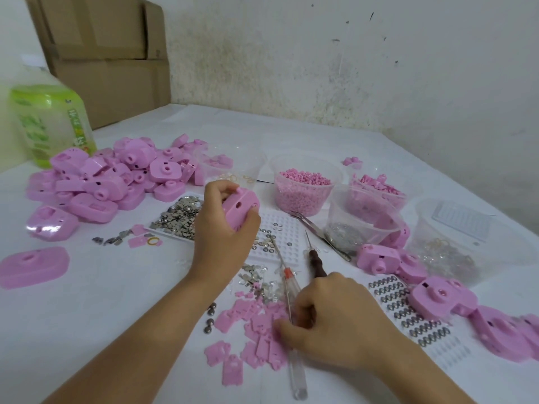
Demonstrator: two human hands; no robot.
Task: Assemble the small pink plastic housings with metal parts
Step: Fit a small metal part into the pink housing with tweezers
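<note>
Left hand [224,231] grips a pink housing [239,208]; right hand [335,316] clasps a brown-handled awl [316,262] over pink plates [256,316].

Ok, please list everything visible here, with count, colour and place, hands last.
housing pile: many, pink, far left
loose housings: several, pink, near right
held housing: one, pink, held above centre
flat plates: many, pink, near centre
metal clips: heap, silver, left of centre
grid tray: one, white, centre
pellet tub: one, clear, pink pellets, far centre
other tubs: several, clear, far right
tweezers: one, silver, right of grid tray
pick: one, brown handle, held near centre
clear-handled tool: one, clear and red, near centre
spring sheet: one, white, near right
bottle: one, green, far left
cardboard boxes: two, brown, back left
left hand: grips held housing
right hand: grips pick, above flat plates
</note>
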